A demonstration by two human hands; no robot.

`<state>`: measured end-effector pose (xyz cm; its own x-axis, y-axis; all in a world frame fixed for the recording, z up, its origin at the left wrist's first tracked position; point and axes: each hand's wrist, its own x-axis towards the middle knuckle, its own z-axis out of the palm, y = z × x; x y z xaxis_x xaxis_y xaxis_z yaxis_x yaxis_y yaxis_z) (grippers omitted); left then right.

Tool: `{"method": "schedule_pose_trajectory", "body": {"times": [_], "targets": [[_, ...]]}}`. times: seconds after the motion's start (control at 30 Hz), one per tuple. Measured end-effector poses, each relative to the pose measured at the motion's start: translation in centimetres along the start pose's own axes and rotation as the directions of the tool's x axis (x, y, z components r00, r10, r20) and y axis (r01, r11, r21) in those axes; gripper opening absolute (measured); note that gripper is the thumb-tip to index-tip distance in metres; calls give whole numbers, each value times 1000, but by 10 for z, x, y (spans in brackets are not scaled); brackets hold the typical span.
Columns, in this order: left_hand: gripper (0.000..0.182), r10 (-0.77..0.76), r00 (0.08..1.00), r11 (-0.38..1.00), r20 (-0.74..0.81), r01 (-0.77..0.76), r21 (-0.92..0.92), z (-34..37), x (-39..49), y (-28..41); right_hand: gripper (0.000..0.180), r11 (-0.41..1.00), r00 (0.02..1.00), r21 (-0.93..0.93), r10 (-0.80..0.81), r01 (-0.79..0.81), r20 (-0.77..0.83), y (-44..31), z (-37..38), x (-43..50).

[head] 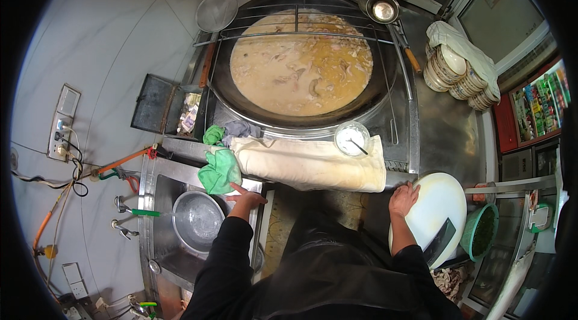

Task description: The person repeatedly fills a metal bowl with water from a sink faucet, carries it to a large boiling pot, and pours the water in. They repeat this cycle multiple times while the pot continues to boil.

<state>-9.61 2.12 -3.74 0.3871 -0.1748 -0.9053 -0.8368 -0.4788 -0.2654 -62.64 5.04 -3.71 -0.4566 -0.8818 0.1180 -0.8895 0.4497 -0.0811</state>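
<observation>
My left hand [246, 199] is at the sink's edge, its fingers spread next to a green cloth [220, 171]. Whether a fingertip touches that cloth I cannot tell. My right hand [403, 200] rests on the near-left rim of a round white cutting board [435, 202], with nothing seen in its fingers. On the board lies a dark cleaver blade [441, 241]. Before me stands a huge wok [289, 119] of cloudy broth [293, 67] with pieces of food. A folded cream cloth [307, 164] covers the stove's front edge, and a bowl of white powder [352, 138] with a spoon sits on it.
A metal rack [296, 33] spans the wok, with a mesh skimmer [216, 10] and a ladle [383, 8] laid at its sides. Water runs into a metal basin [198, 220] at left. Stacked bowls [438, 71] and a green colander [479, 232] stand at right.
</observation>
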Motion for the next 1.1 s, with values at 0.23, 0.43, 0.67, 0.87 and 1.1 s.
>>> {"method": "schedule_pose_trajectory", "body": {"times": [0.23, 0.43, 0.67, 0.87, 1.1], "targets": [[83, 38, 999, 999, -10, -39, -30, 1, 2, -2, 22, 1000, 1000, 3, 10, -10, 20, 1, 1, 0], [93, -37, 999, 985, 16, 34, 167, -2, -3, 7, 22, 1000, 1000, -3, 0, 0, 16, 1, 1, 0], [94, -42, 999, 986, 19, 38, 165, -3, -3, 7, 22, 1000, 1000, 10, -1, 1, 9, 1, 0, 0], [94, -44, 999, 987, 13, 41, 153, -3, -4, 8, 21, 1000, 1000, 6, -7, 7, 0, 3, 3, 1], [97, -52, 998, 988, 40, 46, 149, -2, 0, 7, 15, 1000, 998, 11, -16, 17, -63, 7, 12, 1]]}}
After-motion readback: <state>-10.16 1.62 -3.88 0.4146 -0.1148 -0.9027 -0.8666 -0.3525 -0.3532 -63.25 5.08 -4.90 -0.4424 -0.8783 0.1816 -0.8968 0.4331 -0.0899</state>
